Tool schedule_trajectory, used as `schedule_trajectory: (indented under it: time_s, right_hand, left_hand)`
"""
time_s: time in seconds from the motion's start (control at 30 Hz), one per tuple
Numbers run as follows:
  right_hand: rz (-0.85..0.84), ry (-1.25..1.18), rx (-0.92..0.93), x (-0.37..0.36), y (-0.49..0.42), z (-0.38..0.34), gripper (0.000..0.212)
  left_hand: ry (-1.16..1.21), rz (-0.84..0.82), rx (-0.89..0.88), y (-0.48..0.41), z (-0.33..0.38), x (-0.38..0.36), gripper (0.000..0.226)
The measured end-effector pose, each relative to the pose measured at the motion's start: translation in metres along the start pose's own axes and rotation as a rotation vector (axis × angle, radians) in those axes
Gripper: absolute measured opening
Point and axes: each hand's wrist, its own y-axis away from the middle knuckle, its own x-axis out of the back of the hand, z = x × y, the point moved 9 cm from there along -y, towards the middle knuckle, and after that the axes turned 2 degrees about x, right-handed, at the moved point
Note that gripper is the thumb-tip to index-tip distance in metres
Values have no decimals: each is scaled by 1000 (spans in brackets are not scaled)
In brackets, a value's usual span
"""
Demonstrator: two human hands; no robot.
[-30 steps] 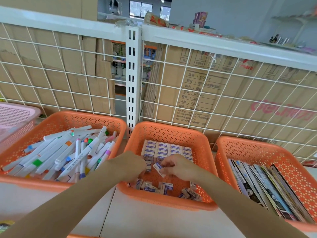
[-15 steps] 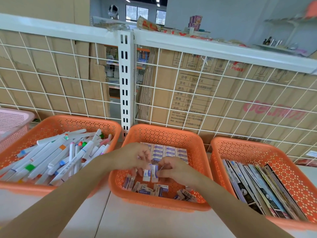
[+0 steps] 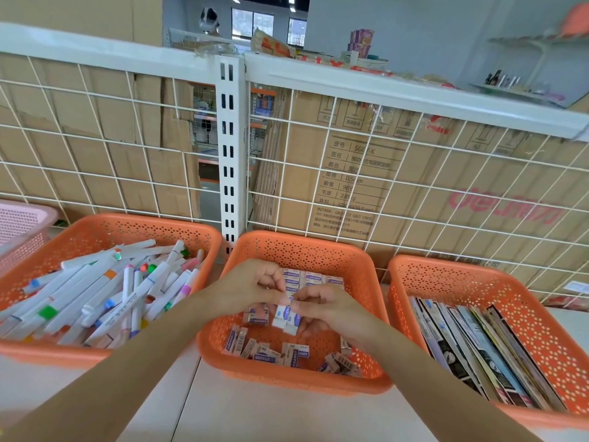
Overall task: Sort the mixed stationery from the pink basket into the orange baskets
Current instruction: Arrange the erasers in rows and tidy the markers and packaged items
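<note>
Left hand [image 3: 251,288]: over the middle basket, fingers curled, thumb and forefinger pinching the top of the held erasers; the fingertips are partly hidden behind the other hand.
Right hand [image 3: 328,309]: touching the left hand fingertip to fingertip, pinching the same erasers, with its lower fingers curled beneath them.
Held erasers [image 3: 286,316]: a small white and blue cluster hanging between the two hands, above the basket floor; the exact count is hard to make out.
Middle basket [image 3: 296,244]: orange, perforated, partly covered by both hands.
Eraser rows [image 3: 315,279]: packed neatly along the back of the middle basket, their left part hidden by the left hand.
Loose erasers [image 3: 271,350]: jumbled along the front of the same basket.
Left basket [image 3: 127,220]: orange, its left edge cut off, heaped with markers [image 3: 95,298].
Right basket [image 3: 478,270]: orange, its right side out of frame, holding booklets [image 3: 478,346] standing on edge; covers too blurred to read.
Pink basket [image 3: 22,215]: far left, only a corner showing; contents hidden.
Wire grid [image 3: 127,138]: white, behind the baskets, with cardboard boxes [image 3: 366,173] behind it.
</note>
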Motion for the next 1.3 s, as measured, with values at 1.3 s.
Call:
schedule_trajectory:
  time_s: [1.3]
  right_hand:
    - [31,1450,124,-14,-35,11,31]
  left_hand:
    - [-824,138,-155,3,-13,7,48]
